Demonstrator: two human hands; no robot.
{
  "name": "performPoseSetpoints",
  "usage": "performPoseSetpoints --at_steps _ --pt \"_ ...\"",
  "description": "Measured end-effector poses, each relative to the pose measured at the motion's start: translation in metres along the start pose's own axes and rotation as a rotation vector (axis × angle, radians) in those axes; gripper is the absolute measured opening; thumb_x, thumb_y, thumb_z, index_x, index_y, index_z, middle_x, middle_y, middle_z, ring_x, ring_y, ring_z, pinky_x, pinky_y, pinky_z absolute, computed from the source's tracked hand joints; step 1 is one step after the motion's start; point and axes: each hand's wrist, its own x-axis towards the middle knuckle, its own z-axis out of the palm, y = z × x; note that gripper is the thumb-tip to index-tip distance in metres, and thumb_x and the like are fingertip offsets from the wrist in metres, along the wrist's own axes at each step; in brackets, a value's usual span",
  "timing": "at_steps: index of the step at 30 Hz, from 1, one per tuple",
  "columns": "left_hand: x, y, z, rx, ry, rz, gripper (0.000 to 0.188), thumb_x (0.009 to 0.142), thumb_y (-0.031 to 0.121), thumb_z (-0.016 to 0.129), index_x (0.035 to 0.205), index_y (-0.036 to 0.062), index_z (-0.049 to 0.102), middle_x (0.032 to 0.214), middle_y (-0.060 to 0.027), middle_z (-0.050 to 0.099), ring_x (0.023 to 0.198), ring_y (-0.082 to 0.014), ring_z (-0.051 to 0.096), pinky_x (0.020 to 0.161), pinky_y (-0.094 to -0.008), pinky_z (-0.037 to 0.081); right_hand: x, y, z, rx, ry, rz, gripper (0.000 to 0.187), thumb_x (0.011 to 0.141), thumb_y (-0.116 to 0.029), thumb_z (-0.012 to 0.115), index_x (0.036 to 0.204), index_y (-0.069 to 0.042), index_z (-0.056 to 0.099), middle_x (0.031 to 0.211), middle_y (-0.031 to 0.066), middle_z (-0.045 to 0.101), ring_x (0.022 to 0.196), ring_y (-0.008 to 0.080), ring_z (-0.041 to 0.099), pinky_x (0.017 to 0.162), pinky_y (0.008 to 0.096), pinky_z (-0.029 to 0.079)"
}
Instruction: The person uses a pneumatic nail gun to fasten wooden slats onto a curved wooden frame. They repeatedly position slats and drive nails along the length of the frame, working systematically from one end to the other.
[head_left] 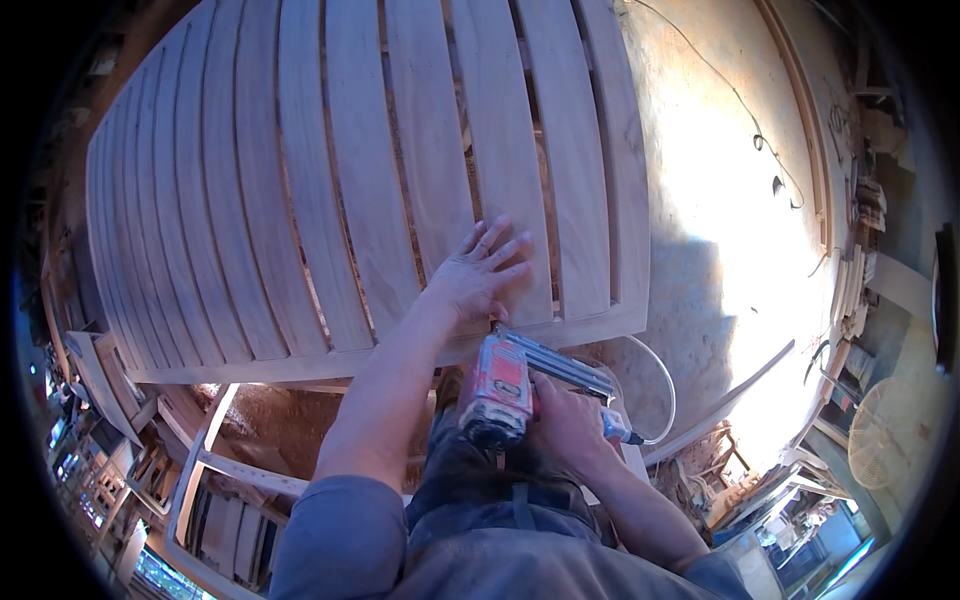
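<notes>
While the left hand (468,282) spreads its fingers wide over the slatted wooden panel (430,150) at twelve o'clock, I see the right hand (570,425) wrapped around a red nail gun (497,385), at the left hand's six o'clock.

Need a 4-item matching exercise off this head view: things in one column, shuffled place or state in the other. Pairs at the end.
Column 1
1. boxy red nail gun with a black end
2. thin, curved white hose
3. round, yellowish wire-cage fan
4. pale wooden slatted panel

Column 2
A. at the far right of the view
B. under the spread left grip
C. held in the right grip
D. bowed outward just beyond the panel's near right corner

Pairs: 1-C, 2-D, 3-A, 4-B
</notes>
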Motion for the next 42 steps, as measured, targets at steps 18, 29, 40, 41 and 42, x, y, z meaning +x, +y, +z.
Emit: performPoseSetpoints --at_steps 18,29,40,41,42 --pt "0.004 0.011 -0.012 -0.003 -0.017 -0.038 0.095 0.076 0.058 0.082 0.160 0.0295 0.044 0.178 0.0010 0.007 0.163 -0.0286 -0.010 0.133 -0.0499 -0.005 -0.033 0.057 0.054 0.934 0.361 0.419 0.027 0.081 -0.009 0.074 0.107 -0.004 0.071 0.083 0.0073 0.073 0.079 0.0239 0.074 0.074 0.0380 0.059" --pt "0.004 -0.001 0.007 0.022 0.008 0.017 0.100 0.065 0.051 0.086 0.154 0.0248 0.049 0.175 -0.0065 0.019 0.162 -0.0384 -0.002 0.131 -0.0584 0.001 -0.012 0.053 0.048 0.836 0.432 0.218 0.042 0.085 -0.008 0.075 0.126 -0.002 0.065 0.097 0.0118 0.073 0.077 0.0195 0.072 0.066 0.0366 0.057" --pt "-0.006 0.003 -0.004 -0.026 0.012 -0.008 0.097 0.071 0.050 0.083 0.158 0.0253 0.047 0.177 -0.0080 0.011 0.163 -0.0377 -0.004 0.132 -0.0575 0.002 -0.006 0.031 0.008 0.778 0.318 0.229 0.051 0.086 -0.023 0.080 0.130 -0.003 0.065 0.116 0.0147 0.075 0.112 0.0233 0.072 0.095 0.0397 0.056" --pt "-0.007 0.005 -0.001 -0.014 0.022 -0.010 0.097 0.071 0.050 0.083 0.157 0.0252 0.047 0.177 -0.0081 0.012 0.163 -0.0378 -0.004 0.132 -0.0578 0.003 -0.007 0.029 0.004 0.787 0.328 0.234 0.051 0.086 -0.023 0.080 0.131 -0.003 0.065 0.116 0.0151 0.075 0.113 0.0236 0.072 0.095 0.0397 0.056" --pt "-0.008 0.006 0.002 -0.002 0.032 -0.012 0.096 0.071 0.050 0.083 0.157 0.0251 0.047 0.177 -0.0083 0.012 0.163 -0.0379 -0.004 0.131 -0.0581 0.003 -0.007 0.025 0.000 0.797 0.338 0.237 0.051 0.086 -0.024 0.081 0.131 -0.003 0.065 0.117 0.0155 0.075 0.114 0.0239 0.071 0.096 0.0398 0.056"
